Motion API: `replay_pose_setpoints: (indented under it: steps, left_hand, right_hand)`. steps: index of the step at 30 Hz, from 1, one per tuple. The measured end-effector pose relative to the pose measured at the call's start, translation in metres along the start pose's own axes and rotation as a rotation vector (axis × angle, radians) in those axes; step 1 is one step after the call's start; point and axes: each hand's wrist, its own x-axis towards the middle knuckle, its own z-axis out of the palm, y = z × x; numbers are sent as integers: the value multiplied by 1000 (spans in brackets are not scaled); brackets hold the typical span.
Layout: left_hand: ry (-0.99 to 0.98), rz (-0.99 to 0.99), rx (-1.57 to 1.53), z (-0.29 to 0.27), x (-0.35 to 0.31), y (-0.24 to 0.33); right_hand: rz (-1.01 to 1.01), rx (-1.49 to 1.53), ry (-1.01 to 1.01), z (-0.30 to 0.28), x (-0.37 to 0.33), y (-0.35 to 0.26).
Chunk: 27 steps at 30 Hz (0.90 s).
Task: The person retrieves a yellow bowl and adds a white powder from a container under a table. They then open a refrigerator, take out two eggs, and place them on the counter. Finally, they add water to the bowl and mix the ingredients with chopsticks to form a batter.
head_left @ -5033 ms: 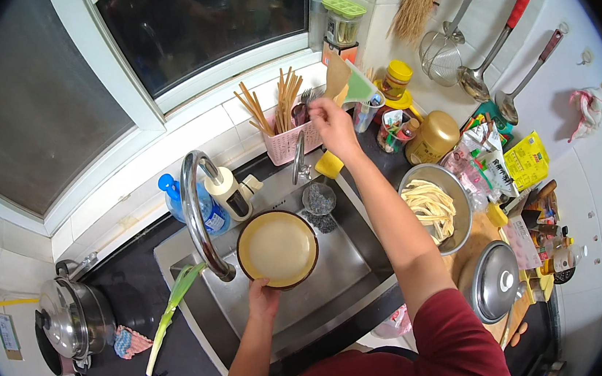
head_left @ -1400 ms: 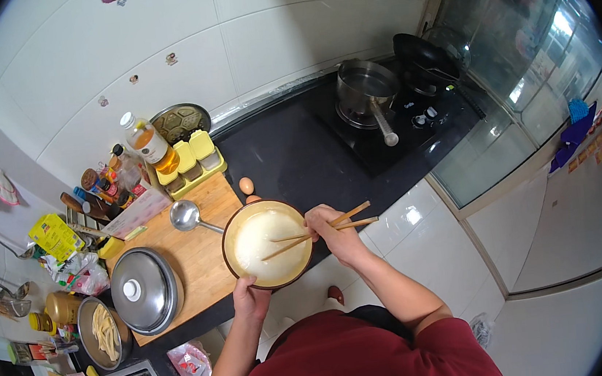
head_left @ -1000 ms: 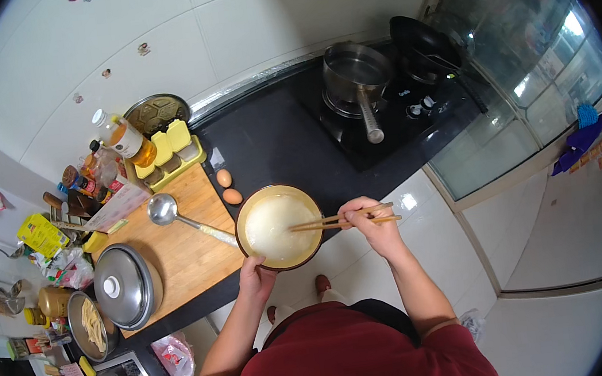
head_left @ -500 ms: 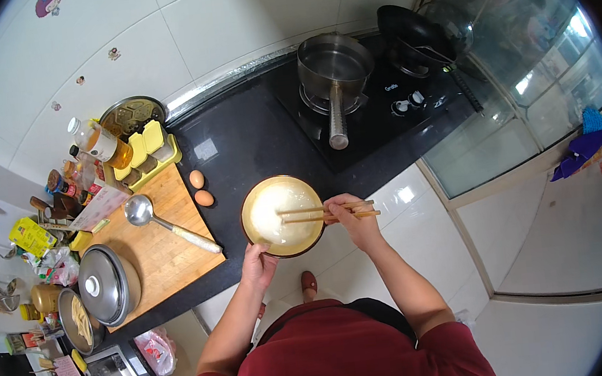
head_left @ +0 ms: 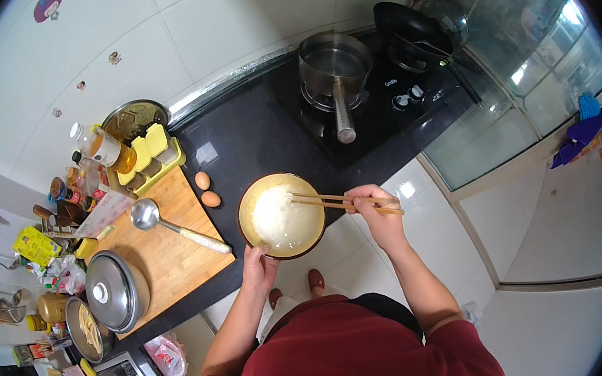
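Observation:
A yellow bowl [head_left: 309,235] with a dark rim is held at the counter's front edge, with a white, floury-looking mass inside. My left hand [head_left: 258,267] grips its near left rim, thumb over the edge. In my right hand [head_left: 377,213], to the right of the bowl, is a pair of wooden chopsticks [head_left: 335,200]. Their tips reach over the bowl to the white mass; whether they touch it I cannot tell. Two brown eggs [head_left: 210,199] rest on the dark counter, left of the bowl.
A wooden cutting board [head_left: 176,256] carries a metal ladle [head_left: 145,214] and a lidded pot [head_left: 110,290]. Behind it stand a yellow seasoning box [head_left: 158,159] and an oil bottle [head_left: 110,149]. On the black stove are a saucepan [head_left: 336,67] and a dark wok [head_left: 409,26].
My right hand has moved to the right, drawing the chopsticks partly back and tilting them. The bowl stays in my left hand, and the view has shifted slightly.

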Motion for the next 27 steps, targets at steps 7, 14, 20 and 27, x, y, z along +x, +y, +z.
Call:
replay_pose_setpoints:
  steps: [7, 14, 20, 27]
  left_hand:
    - [-57, -2, 16, -31, -19, 44]
    - [-50, 18, 58, -63, -42, 104]
    - [-31, 74, 78, -90, -59, 133]
    - [-18, 118, 94, -99, -64, 143]
  right_hand:
    - [52, 128, -113, 70, -18, 12]
    - [-54, 110, -11, 132, -34, 10]
    - [4, 59, -137, 165, -43, -1]
    - [-112, 72, -11, 189, -35, -14]
